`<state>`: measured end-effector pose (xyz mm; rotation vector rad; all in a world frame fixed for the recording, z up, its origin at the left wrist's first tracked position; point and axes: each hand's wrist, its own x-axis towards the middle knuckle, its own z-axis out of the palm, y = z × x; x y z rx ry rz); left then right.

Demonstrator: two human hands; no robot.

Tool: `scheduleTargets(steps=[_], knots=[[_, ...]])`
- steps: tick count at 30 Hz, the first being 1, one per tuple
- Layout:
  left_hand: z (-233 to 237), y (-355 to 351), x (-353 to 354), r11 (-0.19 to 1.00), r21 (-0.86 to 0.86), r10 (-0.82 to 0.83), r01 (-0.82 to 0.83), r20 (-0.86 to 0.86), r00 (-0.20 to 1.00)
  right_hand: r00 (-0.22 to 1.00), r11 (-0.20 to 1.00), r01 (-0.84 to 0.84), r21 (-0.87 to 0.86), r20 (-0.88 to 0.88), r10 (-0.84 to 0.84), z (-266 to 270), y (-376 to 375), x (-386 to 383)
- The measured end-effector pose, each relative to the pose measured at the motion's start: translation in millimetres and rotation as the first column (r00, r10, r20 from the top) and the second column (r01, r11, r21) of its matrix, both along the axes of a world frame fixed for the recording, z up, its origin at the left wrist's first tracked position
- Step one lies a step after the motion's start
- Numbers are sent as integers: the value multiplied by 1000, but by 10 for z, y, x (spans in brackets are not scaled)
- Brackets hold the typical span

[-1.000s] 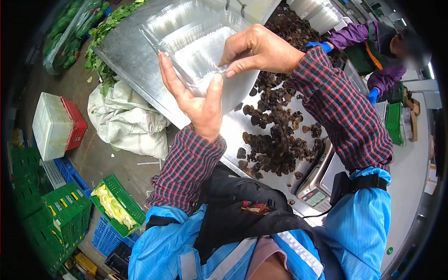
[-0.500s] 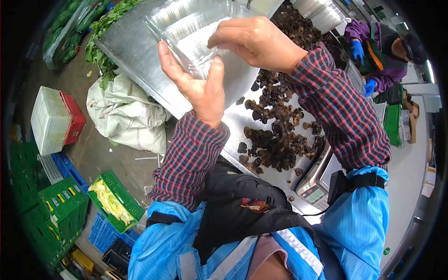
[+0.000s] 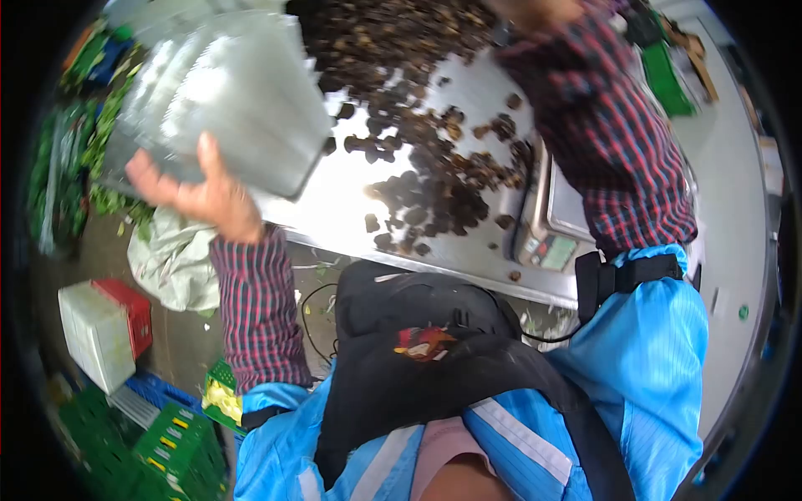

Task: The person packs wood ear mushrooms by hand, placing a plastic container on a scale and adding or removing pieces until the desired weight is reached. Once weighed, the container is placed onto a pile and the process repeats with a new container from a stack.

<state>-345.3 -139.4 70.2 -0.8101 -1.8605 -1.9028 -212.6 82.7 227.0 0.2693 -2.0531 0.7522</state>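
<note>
Overlapping the near edge of some translucent plastic, the left hand is seen palm up, with the thumb and fingers spread apart; whether the plastic is gripped cannot be told. The plastic is placed at the upper left, above the metal worktop, and its ribbed sides are blurred. The right hand is cut off by the top of the view, near the far part of the worktop, so its fingers are hidden and its grip cannot be judged.

Between the two arms, dark brown mushroom-like pieces are scattered over the shiny surface, and a dense heap of the same is spread at the far side. To the right of the loose pieces, a scale is set near the worktop's front edge, partly covered by the right sleeve. On the floor at the left, a white sack is crumpled beside the left forearm, with a white box, a red crate and green crates nearer the wearer.
</note>
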Motion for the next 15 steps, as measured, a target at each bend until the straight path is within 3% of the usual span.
scheduleTargets(steps=[2, 3, 4, 6, 8, 9, 11, 15], knots=[[17, -100, 302, 1000, -27, -18, 9, -351, 936, 901, 899, 422, 117, 53, -430, -155, 357, 1337], [-102, -150, 421, 958, -179, -274, 223, -352, 895, 791, 787, 591, 179, 63, -608, -261, 420, 1841], [-267, -186, 540, 851, -327, -508, 410, -319, 800, 742, 733, 629, 258, 80, -666, -407, 364, 2152], [-415, -101, 937, 624, -586, -684, 517, -91, 723, 616, 633, 693, 346, 172, -769, -826, 202, 2812], [-811, -67, 1170, 455, -685, -673, 569, 155, 724, 468, 570, 737, 364, 335, -818, -1344, 62, 3503], [-983, -76, 1235, 444, -696, -676, 564, 153, 721, 399, 549, 749, 370, 409, -821, -1574, -20, 3792], [-1240, -130, 1336, 169, -936, -586, 308, 156, 795, 271, 515, 767, 383, 533, -801, -1969, -180, 4253], [-1488, -94, 1463, 50, -954, -508, 295, 230, 830, 114, 584, 693, 423, 735, -668, -2077, -409, 4487]])
